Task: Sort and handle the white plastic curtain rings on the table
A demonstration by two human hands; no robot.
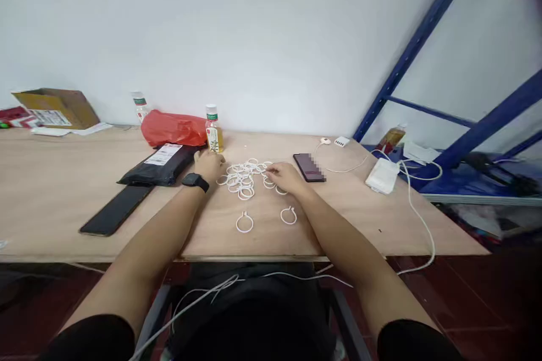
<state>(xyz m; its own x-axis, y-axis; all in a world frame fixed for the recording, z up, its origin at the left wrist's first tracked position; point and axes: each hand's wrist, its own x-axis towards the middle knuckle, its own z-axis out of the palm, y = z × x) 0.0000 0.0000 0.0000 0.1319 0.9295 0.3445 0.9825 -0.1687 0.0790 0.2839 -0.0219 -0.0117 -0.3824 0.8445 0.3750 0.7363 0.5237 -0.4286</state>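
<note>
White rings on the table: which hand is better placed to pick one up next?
Probably the right: the right hand has its fingers over the white rings, while the left hand sits only at their edge.

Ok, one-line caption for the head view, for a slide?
Left hand and right hand at a pile of white rings on a wooden table, beside a phone.

Nothing legible. White shipping label [163,153] on black parcel [148,172], center left: print too small to read. Bottle [214,131], top center: green and yellow label, words blurred. Cardboard box [55,108], upper left: printed label [49,117], also unreadable.
</note>
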